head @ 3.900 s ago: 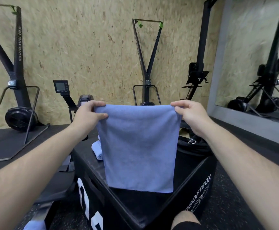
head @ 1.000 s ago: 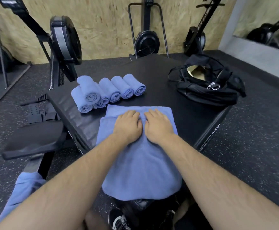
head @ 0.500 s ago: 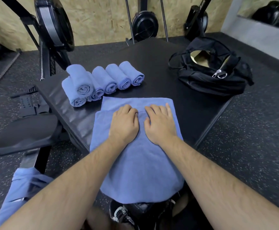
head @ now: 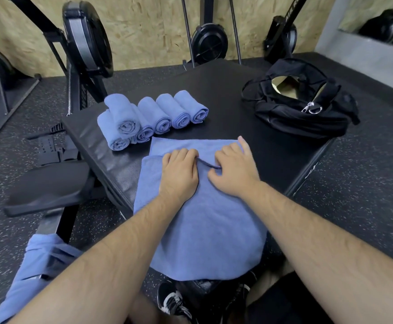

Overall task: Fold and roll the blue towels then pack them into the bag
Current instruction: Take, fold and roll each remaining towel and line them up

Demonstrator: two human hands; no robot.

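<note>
Another towel on the go, nothing packed yet

The counter [head: 226, 94] has the towel [head: 202, 230] lying flat. Its long axis runs from the rolls back toward the person, and the near end hangs off the front edge. The bag [head: 303, 118] sits unzipped far right, no blue showing inside. Six rolls [head: 153, 115] are lined up far left, one stacked on top. There's more blue cloth [head: 38, 265] lower left, so maybe halfway done? The left hand [head: 179, 174] and right hand [head: 234, 170] both pinch the fold ridge, looks like the roll's about to start.
</note>
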